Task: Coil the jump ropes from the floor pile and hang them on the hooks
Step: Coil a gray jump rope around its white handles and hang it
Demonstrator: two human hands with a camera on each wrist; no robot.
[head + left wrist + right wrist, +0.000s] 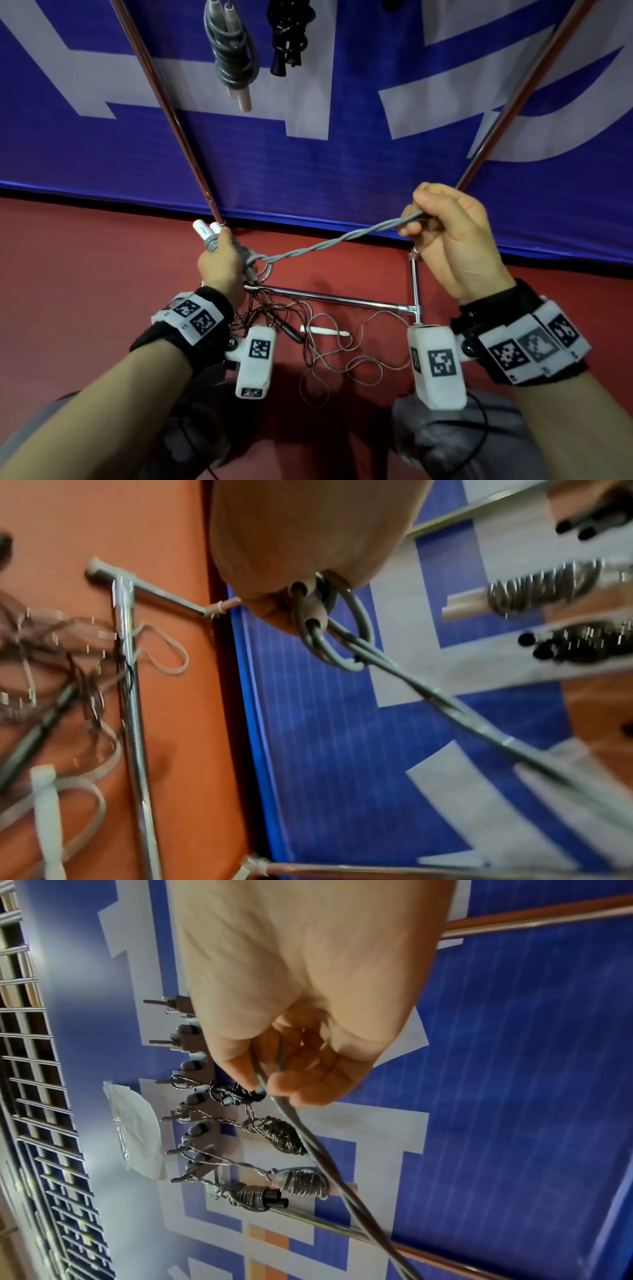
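Note:
A grey jump rope (325,245), doubled and twisted, stretches taut between my hands above the red floor. My left hand (222,260) grips its two white handles (205,230) together with a few small loops (342,642) of the rope. My right hand (421,219), higher and to the right, pinches the far end of the doubled rope (301,1131) between thumb and fingers. On the floor under my hands lies the pile of thin tangled ropes (308,342) with a white handle (323,331). Coiled ropes (284,1137) hang from the hooks (195,1096) on the blue wall.
A chrome rack base (342,299) lies across the floor with the pile draped over it. Two copper-coloured poles (164,102) rise from it on either side. A coiled grey rope (233,51) and a black one (287,34) hang overhead against the blue banner (342,164).

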